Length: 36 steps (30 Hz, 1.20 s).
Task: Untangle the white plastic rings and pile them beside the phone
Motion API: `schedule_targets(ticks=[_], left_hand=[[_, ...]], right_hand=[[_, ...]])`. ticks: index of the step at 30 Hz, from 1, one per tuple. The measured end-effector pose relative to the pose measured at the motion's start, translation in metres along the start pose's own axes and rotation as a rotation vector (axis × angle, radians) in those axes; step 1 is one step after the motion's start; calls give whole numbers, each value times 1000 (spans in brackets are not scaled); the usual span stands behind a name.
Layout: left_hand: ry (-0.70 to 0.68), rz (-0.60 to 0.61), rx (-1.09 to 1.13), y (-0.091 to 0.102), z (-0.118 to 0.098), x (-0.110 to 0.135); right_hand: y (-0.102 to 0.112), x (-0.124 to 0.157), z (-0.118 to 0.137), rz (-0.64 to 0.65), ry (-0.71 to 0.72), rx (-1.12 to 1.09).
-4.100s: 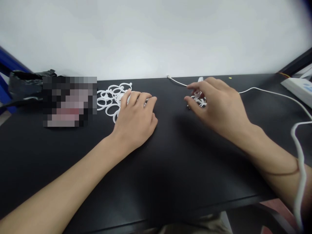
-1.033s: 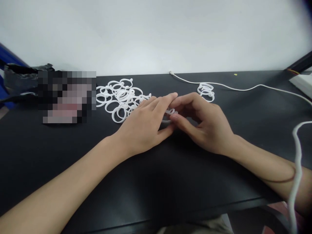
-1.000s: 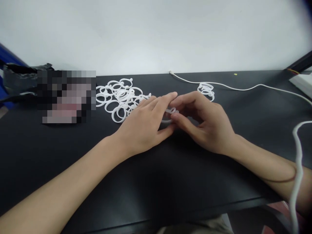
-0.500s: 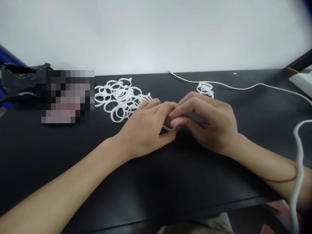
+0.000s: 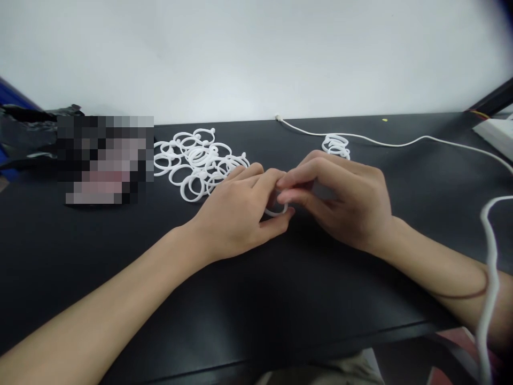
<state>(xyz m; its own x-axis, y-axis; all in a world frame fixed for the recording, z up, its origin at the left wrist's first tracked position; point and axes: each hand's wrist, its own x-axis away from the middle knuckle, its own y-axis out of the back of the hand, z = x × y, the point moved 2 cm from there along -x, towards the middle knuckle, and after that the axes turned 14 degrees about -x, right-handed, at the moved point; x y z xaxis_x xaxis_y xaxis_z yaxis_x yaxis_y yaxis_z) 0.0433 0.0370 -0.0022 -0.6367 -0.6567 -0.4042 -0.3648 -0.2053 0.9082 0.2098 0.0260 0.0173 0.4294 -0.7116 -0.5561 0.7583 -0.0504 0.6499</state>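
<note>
A white plastic ring is held between my two hands just above the black table, its far side hidden by fingers. My left hand curls round the ring's left side, thumb along the near edge. The fingertips and thumb of my right hand pinch the ring's right side. Left of my left hand lies a loose pile of similar white rings, several with small round knobs. Beyond my right hand sits a smaller stack of white rings.
A white cable runs along the back of the black table. Another thick white cord hangs at the right, in front of my right forearm. Black plastic bags and a pixelated patch occupy the left. A white wall stands behind.
My right fingertips have shifted slightly left and up on the ring, and more of its near curve shows. Both hands keep hold. The piles have not changed.
</note>
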Motion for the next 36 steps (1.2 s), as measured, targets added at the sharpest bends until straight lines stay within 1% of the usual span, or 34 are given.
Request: schedule_targets(ticks=[2, 4, 5, 7, 10, 14, 18, 20, 23, 26, 28, 30, 32, 36], left_hand=[[47, -20, -44, -1, 2, 0], [90, -47, -89, -2, 6, 1], [107, -58, -107, -2, 8, 1], [137, -75, -141, -3, 12, 2], [172, -92, -209, -4, 17, 2], [219, -114, -289, -5, 21, 4], [255, -88, -338, -8, 23, 6], [263, -75, -336, -8, 24, 6], [245, -92, -288, -7, 20, 5], [151, -76, -190, -4, 11, 3], [77, -57, -116, -2, 5, 2], [33, -38, -55, 0, 0, 2], [18, -25, -18, 0, -2, 1], [26, -35, -12, 2, -3, 1]], right_hand=[[4, -2, -6, -22, -71, 152], [8, -3, -17, -14, -184, 341], [9, -3, -22, 15, -242, 444], [10, -1, -32, 114, -349, 608], [8, 2, -38, 222, -414, 693], [3, 4, -35, 277, -395, 656], [2, 3, -32, 273, -354, 620], [2, 1, -30, 218, -316, 581], [5, -3, -23, 80, -219, 450], [7, -4, -12, -19, -101, 261], [6, -3, -5, -47, -34, 152], [4, -1, 0, -64, 14, 67], [2, 1, 4, -79, 33, 3], [0, 2, 4, -99, -26, -51]])
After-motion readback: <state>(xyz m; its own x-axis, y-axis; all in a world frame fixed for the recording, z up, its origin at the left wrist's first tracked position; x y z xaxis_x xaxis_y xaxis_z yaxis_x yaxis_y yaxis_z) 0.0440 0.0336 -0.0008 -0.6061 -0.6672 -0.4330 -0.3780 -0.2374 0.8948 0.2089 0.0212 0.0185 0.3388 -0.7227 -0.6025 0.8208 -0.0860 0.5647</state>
